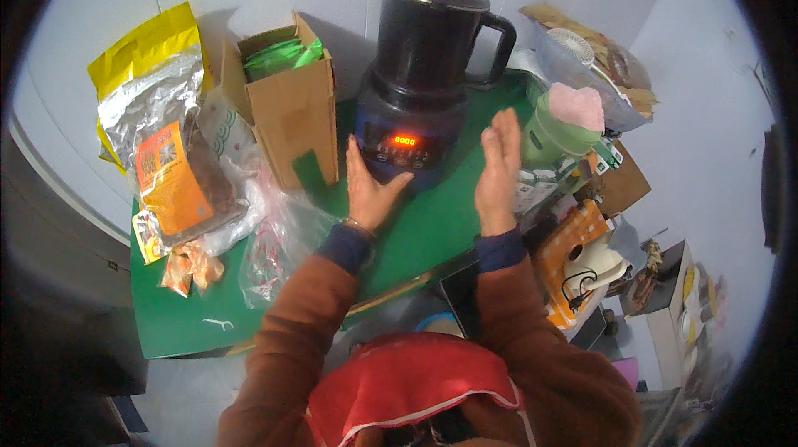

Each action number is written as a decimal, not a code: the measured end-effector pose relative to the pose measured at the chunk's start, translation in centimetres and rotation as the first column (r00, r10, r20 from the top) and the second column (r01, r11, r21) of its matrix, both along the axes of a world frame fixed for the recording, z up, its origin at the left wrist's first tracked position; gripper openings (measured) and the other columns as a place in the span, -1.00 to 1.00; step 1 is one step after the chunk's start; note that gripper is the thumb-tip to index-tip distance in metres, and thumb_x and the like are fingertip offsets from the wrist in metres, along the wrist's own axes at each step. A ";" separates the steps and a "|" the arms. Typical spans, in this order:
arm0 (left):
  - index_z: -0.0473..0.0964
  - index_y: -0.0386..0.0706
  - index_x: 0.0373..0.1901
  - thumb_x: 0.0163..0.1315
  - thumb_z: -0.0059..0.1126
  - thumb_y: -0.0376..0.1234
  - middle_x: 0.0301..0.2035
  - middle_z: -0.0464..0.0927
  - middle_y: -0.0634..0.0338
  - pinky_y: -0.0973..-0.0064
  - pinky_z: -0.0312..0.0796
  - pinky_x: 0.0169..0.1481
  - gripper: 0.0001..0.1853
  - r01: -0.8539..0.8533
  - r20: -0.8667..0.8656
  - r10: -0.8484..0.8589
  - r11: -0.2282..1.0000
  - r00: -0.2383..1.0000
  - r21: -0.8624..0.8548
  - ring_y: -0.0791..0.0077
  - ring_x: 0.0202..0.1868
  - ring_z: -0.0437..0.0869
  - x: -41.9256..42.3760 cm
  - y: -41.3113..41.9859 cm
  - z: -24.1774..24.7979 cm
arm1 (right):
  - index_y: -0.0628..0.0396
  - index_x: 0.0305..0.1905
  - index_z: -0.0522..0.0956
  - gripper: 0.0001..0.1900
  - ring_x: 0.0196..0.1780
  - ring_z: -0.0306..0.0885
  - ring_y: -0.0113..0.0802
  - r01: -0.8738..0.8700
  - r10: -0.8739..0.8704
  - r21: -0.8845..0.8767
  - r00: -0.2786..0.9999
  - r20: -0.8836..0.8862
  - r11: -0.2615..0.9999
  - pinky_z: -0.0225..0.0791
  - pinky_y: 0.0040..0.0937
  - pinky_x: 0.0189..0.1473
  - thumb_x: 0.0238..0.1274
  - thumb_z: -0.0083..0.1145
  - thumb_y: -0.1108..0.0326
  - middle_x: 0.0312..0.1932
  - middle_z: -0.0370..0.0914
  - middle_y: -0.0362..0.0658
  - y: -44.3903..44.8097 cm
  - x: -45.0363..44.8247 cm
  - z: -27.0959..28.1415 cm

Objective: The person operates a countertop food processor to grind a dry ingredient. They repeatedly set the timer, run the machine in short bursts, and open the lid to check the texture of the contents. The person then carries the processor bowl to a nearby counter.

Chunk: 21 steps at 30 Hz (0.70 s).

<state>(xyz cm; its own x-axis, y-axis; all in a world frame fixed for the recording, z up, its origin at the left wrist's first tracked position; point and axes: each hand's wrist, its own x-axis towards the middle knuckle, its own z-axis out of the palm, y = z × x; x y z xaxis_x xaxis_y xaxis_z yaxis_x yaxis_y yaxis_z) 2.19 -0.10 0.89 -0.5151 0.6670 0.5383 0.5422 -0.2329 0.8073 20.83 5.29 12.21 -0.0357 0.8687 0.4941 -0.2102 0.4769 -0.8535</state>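
Note:
A black countertop blender jug with its lid on and its handle to the right is seated on a dark blender base. On the base's front, a lit display glows orange-red above a row of buttons. My left hand is at the base's front left corner, its fingers along the side and its thumb stretched under the control panel. It appears to touch the base without lifting it. To the right of the blender, my right hand is raised with straight fingers and holds nothing.
Left on the green tabletop are a cardboard box of green packets, a yellow-and-silver bag, an orange-labelled bag, plastic bags and a white floss pick. A green container with a pink cloth stands right.

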 end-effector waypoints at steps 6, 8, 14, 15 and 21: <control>-0.20 -0.42 0.64 0.01 0.68 -0.15 0.51 0.15 -0.29 0.22 0.22 0.58 0.37 0.013 0.015 -0.013 1.000 1.000 0.003 -0.08 0.50 0.32 0.0 0.0 0.1 | 0.33 0.63 0.08 -0.23 0.67 0.12 -0.04 0.039 -0.033 0.126 0.998 -0.045 0.991 0.03 -0.19 0.64 0.56 0.17 0.19 0.63 0.10 0.25 5.8 0.6 8.2; -0.20 -0.41 0.64 0.01 0.69 -0.15 0.51 0.15 -0.29 0.22 0.22 0.58 0.38 0.010 -0.004 -0.010 1.000 1.000 0.008 -0.08 0.50 0.33 -0.1 0.0 0.0 | 0.36 0.61 0.10 -0.23 0.60 0.23 -0.08 -0.043 0.042 0.115 0.999 0.006 0.992 0.08 -0.20 0.61 0.56 0.19 0.16 0.57 0.22 0.22 8.0 0.0 9.8; -0.21 -0.39 0.65 -0.02 0.70 -0.18 0.51 0.14 -0.30 0.21 0.21 0.58 0.39 -0.012 -0.041 0.011 0.999 0.999 -0.031 -0.09 0.52 0.31 0.0 -0.4 0.2 | 0.14 -0.21 0.55 -0.63 -0.46 0.39 -0.48 -0.233 0.238 0.084 0.970 -0.056 0.969 0.34 -0.42 -0.38 0.52 0.26 0.02 -0.50 0.42 -0.27 12.4 -2.2 11.2; -0.22 -0.40 0.64 -0.02 0.71 -0.19 0.51 0.14 -0.30 0.20 0.21 0.58 0.40 -0.009 -0.049 0.008 1.000 0.999 -0.017 -0.10 0.51 0.31 0.1 -0.2 0.2 | 0.12 -0.24 0.53 -0.62 -0.47 0.37 -0.49 -0.247 0.250 0.066 0.967 -0.049 0.967 0.30 -0.42 -0.40 0.52 0.25 -0.01 -0.52 0.40 -0.28 12.7 -2.1 11.3; -0.21 -0.43 0.63 -0.08 0.73 -0.23 0.49 0.16 -0.31 0.20 0.21 0.59 0.42 -0.023 -0.081 0.022 1.000 0.996 -0.010 -0.12 0.51 0.31 0.0 -0.1 -0.1 | 0.02 -0.39 0.38 -0.50 -0.59 0.26 -0.50 -0.305 0.305 -0.003 0.952 -0.004 0.952 0.14 -0.44 -0.53 0.52 0.18 -0.14 -0.61 0.29 -0.30 14.1 -2.1 11.6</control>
<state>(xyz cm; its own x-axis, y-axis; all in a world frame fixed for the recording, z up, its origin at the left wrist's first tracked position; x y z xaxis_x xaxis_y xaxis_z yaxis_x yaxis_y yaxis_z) 2.16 -0.20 0.79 -0.4856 0.6618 0.5711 0.6106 -0.2108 0.7634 18.74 19.41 23.82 -0.2975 0.8183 0.4918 -0.3480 0.3868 -0.8540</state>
